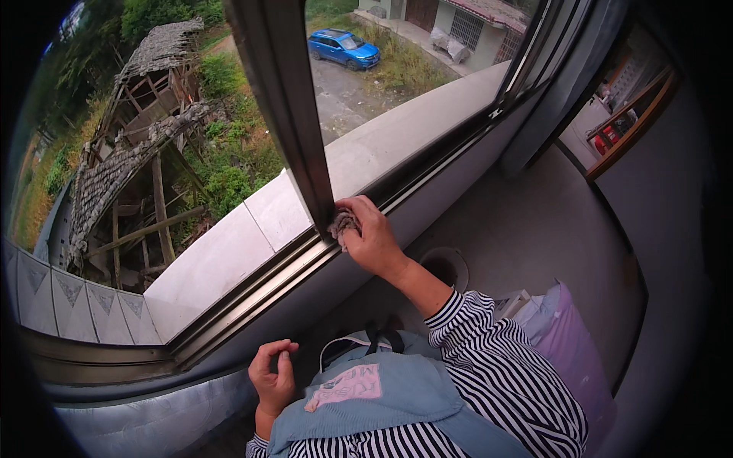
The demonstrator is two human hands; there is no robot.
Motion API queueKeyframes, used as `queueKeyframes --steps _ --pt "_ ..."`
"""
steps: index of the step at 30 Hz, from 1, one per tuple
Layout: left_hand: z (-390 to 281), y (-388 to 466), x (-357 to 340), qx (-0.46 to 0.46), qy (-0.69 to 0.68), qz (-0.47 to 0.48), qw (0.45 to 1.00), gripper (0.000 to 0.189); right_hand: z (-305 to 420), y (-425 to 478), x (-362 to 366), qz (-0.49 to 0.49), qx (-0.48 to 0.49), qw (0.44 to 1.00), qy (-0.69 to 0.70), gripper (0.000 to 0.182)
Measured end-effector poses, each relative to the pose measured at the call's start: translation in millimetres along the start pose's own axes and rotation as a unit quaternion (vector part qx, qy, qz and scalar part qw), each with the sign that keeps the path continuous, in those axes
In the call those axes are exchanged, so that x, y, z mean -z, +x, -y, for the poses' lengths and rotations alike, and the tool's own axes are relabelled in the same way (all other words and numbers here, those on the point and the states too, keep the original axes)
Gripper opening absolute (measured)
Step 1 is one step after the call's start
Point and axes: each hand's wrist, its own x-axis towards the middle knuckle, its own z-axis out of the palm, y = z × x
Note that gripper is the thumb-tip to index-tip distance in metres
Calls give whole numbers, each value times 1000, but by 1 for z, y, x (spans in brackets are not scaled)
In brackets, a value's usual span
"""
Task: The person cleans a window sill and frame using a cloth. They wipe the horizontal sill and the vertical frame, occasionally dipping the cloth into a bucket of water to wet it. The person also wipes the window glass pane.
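A crumpled greyish-pink cloth [345, 222] is gripped in my right hand [371, 237]. I hold it against the lower end of the upright metal window frame bar [295, 114], where that bar meets the sill track. The metal window track [269, 297] runs diagonally below the panes, from lower left to upper right. My left hand [273, 375] hangs in front of my apron, away from the window, with its fingers curled and nothing visible in it. Part of the cloth is hidden by my right fingers.
Outside the track lies a pale tiled ledge [252, 229]. A round bucket-like container [445, 266] stands on the floor beneath my right forearm. Behind my right arm is a lilac padded item [564, 343]. A mattress-like wrapped surface [154, 421] lies under the window at lower left.
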Motion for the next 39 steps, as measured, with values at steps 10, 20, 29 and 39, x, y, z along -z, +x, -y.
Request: queueKeyframes --steps 10,20,29,39 --pt "11 -11 2 31 65 51 996 15 62 -55 -126 224 64 962 146 58" --pt "39 -57 30 152 -2 -18 988 18 105 -81 -191 399 88 907 99 77" --pt "64 -62 40 225 -20 89 970 17 102 -85 -199 419 97 894 124 68" --pt "125 -43 26 129 216 361 898 20 20 -90 -82 356 -123 906 194 52"
